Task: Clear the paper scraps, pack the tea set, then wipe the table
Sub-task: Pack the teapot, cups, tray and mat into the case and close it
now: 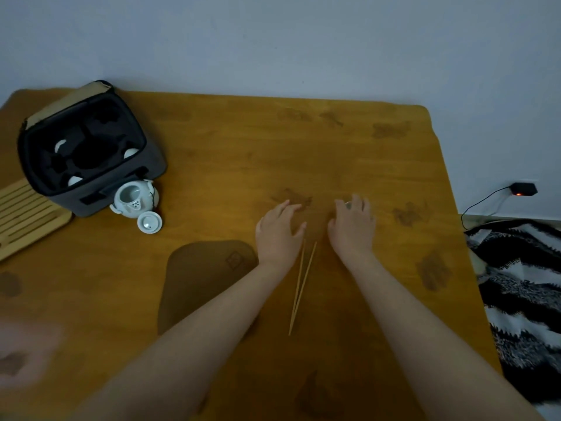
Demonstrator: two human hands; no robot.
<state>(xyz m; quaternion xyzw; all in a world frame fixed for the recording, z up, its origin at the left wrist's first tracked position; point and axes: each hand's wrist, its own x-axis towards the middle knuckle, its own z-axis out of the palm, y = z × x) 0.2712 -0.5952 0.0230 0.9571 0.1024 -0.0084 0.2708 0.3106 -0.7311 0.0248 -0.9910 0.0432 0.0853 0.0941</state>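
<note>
Light poor, brown on brown. Left hand (279, 230) hovers low over the table (236, 153), fingers spread and nearly straight, holding nothing. Its tips are just short of a scrap (293, 197) at its 12 o'clock. Right hand (353, 227) is loosely bent over a small pale thing (348, 205), perhaps a cup rim. Cannot tell whether it grips or only covers it. More scraps (409, 214) lie at that hand's 3 and 4 o'clock and toward the far edge. Sticks (302, 287) lie between the forearms.

Tea set: case (127, 177) open at the table's 10 o'clock, cups (62, 144) seated inside. Teapot (133, 197) sits just beside the case's near wall, with its lid (149, 222) off at the pot's 5 o'clock.

Step judged: gathering scraps. They look thin and flat, so slide them with flat fingers into one pile, far edge inward, rather than pinching each. Keep clear of the sticks.

Hard to read:
- Scraps barely differ from the grain, so the count is uncertain.
- Tray (27, 214) at 9 o'clock is cut by the frame.
- Mat (200, 278) is partly under the left forearm.
- Case interior is too dark to sort.
- Pink blur at 8 o'clock is unidentified.
</note>
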